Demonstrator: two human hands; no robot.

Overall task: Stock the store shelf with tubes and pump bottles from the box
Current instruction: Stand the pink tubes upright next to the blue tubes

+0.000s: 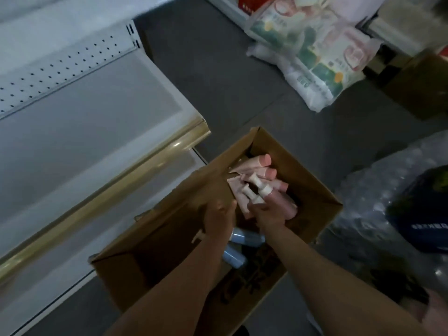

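Both my forearms reach down into the open cardboard box (pixel 312 190) on the floor. My right hand (pixel 269 214) has its grip curled around a bundle of pink pump bottles (pixel 260 190) with white pump heads, held just above the box interior. My left hand (pixel 219 218) rests beside it, fingers loosely bent; whether its grip holds anything I cannot tell. Pale blue bottles (pixel 244 237) lie lower in the box; pink tubes (pixel 257 163) lie at its far end. The white store shelf (pixel 92 117) stands left. Packaged goods (pixel 315 59) lie beyond.
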